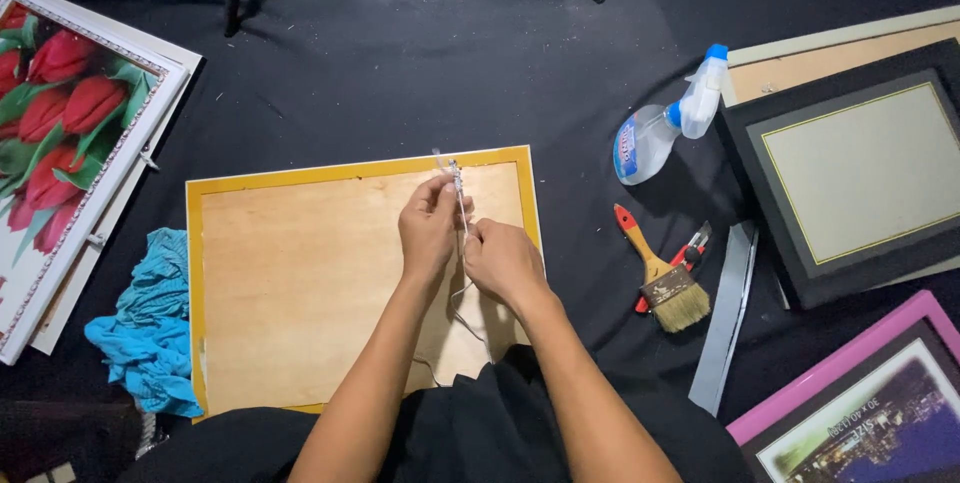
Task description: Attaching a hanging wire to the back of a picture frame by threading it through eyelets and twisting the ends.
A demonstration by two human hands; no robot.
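Nearest the camera, both forearms reach fwd over the black-cloth tabletop (400, 73). Left hand (430, 228) and right hand (503, 261) meet over a yellow-edged picture frame lying face down, its plain wooden backing board (300, 283) up. Left grip is pinched together w/ fingertips on the upper part of a thin white cord (461, 205), near a small metal fitting at its top end; right grip is closed on the same cord just below. The cord's loose tail hangs back toward the body across the board. Judging by this, the board is seated in the frame, but the cord looks fixed nowhere yet: both ends seem free, so hanging work appears early. Left of the frame, a crumpled turquoise cloth (150, 328); beyond it a white-framed picture of red tulips (60, 113). To the right, a flat paintbrush w/ red-and-wood handle (660, 278) lies over a red utility knife (690, 253), beside a grey flat strip (728, 313). Further right, a pink-framed night-city print (860, 413) and a black frame w/ cream mat (855, 183). Farther out, a clear spray bottle w/ blue-white trigger (665, 123).
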